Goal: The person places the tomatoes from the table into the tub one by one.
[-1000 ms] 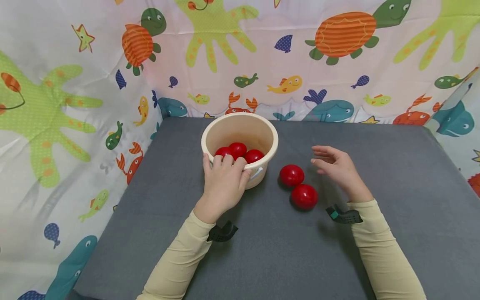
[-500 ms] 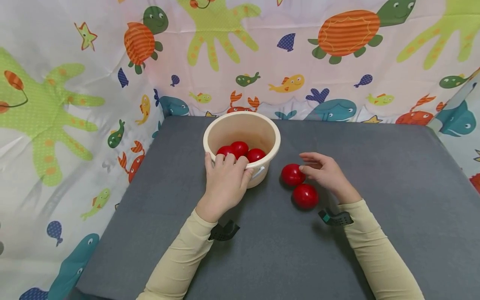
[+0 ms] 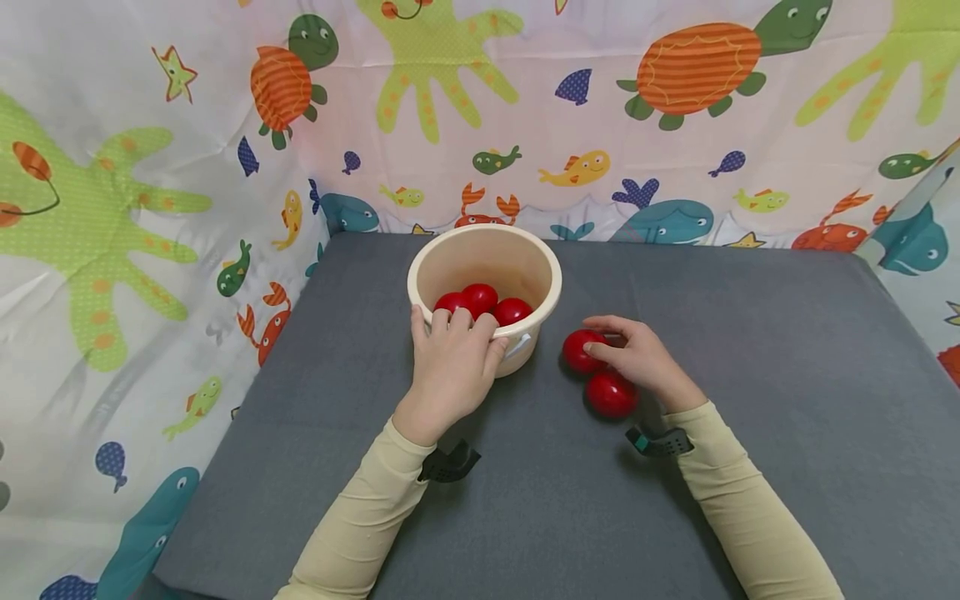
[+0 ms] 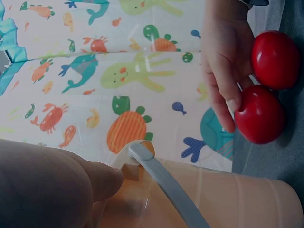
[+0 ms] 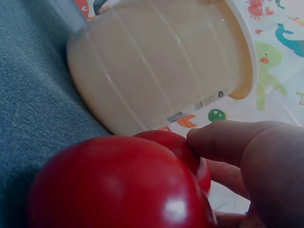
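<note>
A cream plastic bucket (image 3: 510, 365) stands near the table's back edge with several glossy red balls (image 3: 481, 297) inside. My left hand (image 3: 450, 367) grips its near rim, fingers hooked over the edge and thumb outside by the pale handle (image 4: 166, 183). Two more round, slightly squat red balls lie right of the bucket, close together. Around the farther red ball (image 3: 576, 352), my right hand (image 3: 637, 354) has its thumb on the near side and its fingers behind. The nearer red ball (image 3: 611, 396) sits just below that hand and fills much of the right wrist view.
The grey tabletop (image 3: 787, 375) runs out to both sides. A white curtain (image 3: 480, 100) printed with sea animals hangs along the back and left. Each wrist wears a dark band (image 3: 450, 461).
My right hand has moved left and slightly nearer, from beside the two loose balls onto the farther one, thumb now against it. The left hand stays on the bucket rim.
</note>
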`<state>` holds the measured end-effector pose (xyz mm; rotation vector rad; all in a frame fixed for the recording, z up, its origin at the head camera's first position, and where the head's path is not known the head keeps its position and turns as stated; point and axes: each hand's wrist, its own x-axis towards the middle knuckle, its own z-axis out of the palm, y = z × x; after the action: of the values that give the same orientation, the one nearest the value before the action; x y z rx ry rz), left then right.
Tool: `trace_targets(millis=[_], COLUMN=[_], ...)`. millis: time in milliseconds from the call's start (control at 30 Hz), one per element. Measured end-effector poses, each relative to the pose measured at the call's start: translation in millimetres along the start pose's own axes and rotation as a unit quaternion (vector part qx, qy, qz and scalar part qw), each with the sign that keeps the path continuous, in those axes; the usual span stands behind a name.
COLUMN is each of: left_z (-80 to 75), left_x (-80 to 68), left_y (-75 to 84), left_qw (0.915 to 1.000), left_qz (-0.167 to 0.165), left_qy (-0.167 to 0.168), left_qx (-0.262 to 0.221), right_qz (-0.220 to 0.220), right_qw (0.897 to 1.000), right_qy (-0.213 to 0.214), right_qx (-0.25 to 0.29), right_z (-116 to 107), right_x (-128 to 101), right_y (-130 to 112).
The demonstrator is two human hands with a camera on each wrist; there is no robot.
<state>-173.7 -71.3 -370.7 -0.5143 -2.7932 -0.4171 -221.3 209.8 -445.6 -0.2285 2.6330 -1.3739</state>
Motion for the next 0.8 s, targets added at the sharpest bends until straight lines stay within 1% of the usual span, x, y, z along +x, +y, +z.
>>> trace_targets(millis=[267, 467, 800], left_z=[-0.8, -1.3, -1.0], left_x=[-0.1, -0.2, 0.2], left_y=[0.2, 0.3, -0.7], left_qw=[1.0000, 1.0000, 1.0000], left_qz=[0.001, 0.002, 0.000], left_qy=[-0.001, 0.004, -0.002], left_qx=[-0.003, -0.001, -0.004], right_qz=[-0.011, -0.006, 0.002], right_qw=[1.000, 1.000, 1.000], right_qy=[0.007, 0.013, 0.020], right_qx=[-0.006, -0.008, -0.004], right_z=[3.8, 4.3, 3.6], right_x=[0.8, 1.2, 0.4], right_y=[1.3, 1.8, -0.2])
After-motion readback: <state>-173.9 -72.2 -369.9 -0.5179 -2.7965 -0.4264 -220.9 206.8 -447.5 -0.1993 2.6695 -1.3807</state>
